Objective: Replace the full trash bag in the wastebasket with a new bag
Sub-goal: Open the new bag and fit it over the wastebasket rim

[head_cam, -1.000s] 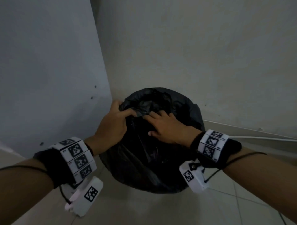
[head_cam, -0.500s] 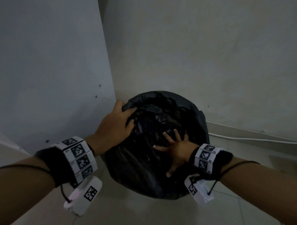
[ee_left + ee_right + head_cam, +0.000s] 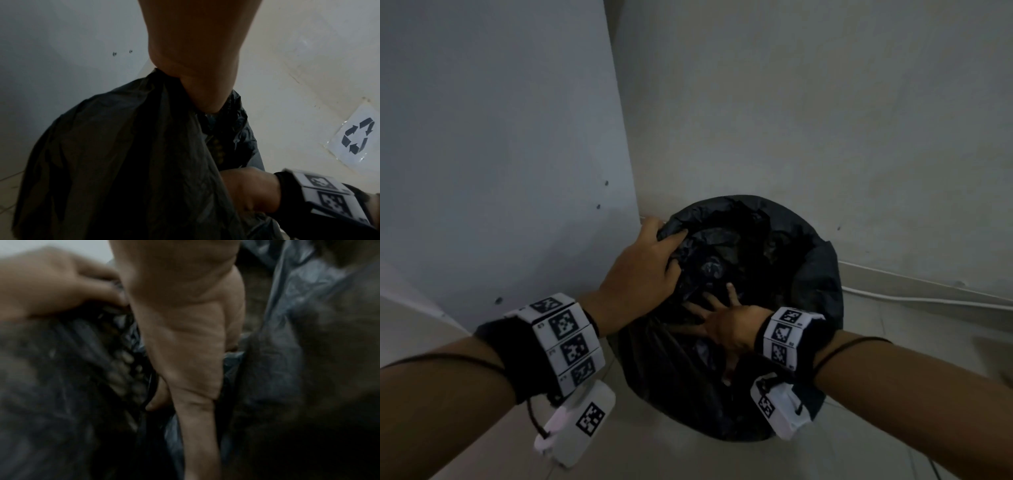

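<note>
trash bag (image 3: 815, 274): black, crumpled, mouth open | lines round wastebasket (image 3: 722, 425), upright in wall corner

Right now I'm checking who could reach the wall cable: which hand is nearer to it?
Right. The right hand lies spread on the black bag, on the side of the white cable. The left hand grips the bag's opposite edge, farther away.

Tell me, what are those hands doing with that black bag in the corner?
A person is working on the black trash bag that lines a wastebasket standing in the corner of the room. The left hand grips a bunch of the bag's edge at the far left of the rim. The right hand reaches down inside the opening with its fingers spread against the plastic. The bag is still in the wastebasket, so nothing has been lifted out yet, and no new bag is in sight.
</note>
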The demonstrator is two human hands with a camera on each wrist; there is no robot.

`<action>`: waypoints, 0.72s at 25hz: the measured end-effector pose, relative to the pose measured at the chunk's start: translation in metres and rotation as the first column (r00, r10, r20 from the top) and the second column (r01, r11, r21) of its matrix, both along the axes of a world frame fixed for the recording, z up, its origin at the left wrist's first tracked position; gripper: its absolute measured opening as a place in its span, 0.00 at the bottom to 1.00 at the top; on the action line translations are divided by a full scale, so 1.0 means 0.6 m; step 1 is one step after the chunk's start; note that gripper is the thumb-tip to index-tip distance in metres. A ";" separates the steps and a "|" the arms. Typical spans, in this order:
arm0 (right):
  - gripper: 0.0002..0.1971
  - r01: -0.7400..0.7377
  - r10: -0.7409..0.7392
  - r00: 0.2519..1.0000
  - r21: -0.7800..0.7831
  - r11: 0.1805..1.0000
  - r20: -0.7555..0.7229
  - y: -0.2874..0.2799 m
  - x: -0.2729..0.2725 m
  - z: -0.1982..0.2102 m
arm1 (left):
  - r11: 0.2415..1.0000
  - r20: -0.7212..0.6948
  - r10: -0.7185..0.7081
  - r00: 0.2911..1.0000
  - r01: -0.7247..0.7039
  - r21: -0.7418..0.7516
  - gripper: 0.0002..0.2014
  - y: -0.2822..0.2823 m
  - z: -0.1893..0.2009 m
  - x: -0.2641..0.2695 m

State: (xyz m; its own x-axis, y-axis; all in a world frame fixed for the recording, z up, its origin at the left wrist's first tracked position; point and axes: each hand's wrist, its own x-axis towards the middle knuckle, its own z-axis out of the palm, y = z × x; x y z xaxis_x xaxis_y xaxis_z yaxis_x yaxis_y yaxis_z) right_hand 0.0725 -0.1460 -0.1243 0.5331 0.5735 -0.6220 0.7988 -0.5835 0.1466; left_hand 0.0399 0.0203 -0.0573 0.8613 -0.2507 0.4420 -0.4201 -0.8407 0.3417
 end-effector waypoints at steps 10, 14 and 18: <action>0.62 0.234 -0.232 0.948 0.016 0.972 0.217 -0.085 0.032 0.041 | 0.999 -0.010 0.019 1.000 -0.019 -0.044 0.26 0.015 -0.007 0.011; 0.59 -0.012 -0.009 0.943 0.060 0.998 0.332 -0.067 0.003 0.039 | 0.996 -0.080 0.064 0.995 -0.068 -0.051 0.31 0.028 -0.008 0.021; 0.45 0.261 -0.262 0.965 -0.011 0.965 -0.015 -0.103 0.001 0.052 | 0.991 -0.119 0.078 0.990 -0.089 -0.096 0.30 0.038 -0.008 0.041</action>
State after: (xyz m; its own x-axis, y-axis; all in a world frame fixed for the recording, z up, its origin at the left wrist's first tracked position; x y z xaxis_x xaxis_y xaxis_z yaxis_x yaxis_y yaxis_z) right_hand 0.0731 -0.2077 -0.0932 0.6537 0.4101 -0.6360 0.6209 -0.7712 0.1409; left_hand 0.0643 0.0433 -0.0624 0.9237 -0.1350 0.3586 -0.3030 -0.8302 0.4680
